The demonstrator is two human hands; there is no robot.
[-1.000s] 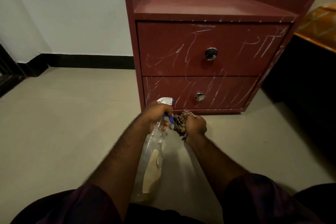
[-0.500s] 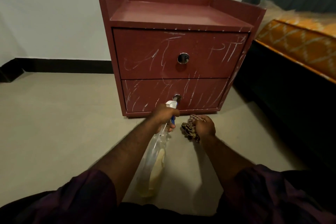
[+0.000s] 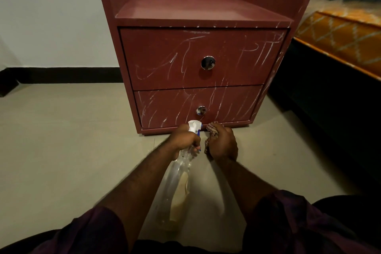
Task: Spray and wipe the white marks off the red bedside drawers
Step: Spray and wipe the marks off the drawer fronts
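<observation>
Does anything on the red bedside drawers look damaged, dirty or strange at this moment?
Yes: white scrawled marks streak the upper drawer front, the lower drawer front and the right side panel; they stand out against the red finish. Nothing looks spilled or askew. The left hand grips the spray bottle, the right hand a checked cloth.

The left hand point(image 3: 183, 142) grips the spray bottle point(image 3: 177, 189) by its neck, arm stretched forward. The right hand point(image 3: 224, 147), just beside it with knuckles up, clutches the cloth point(image 3: 212, 129).
</observation>
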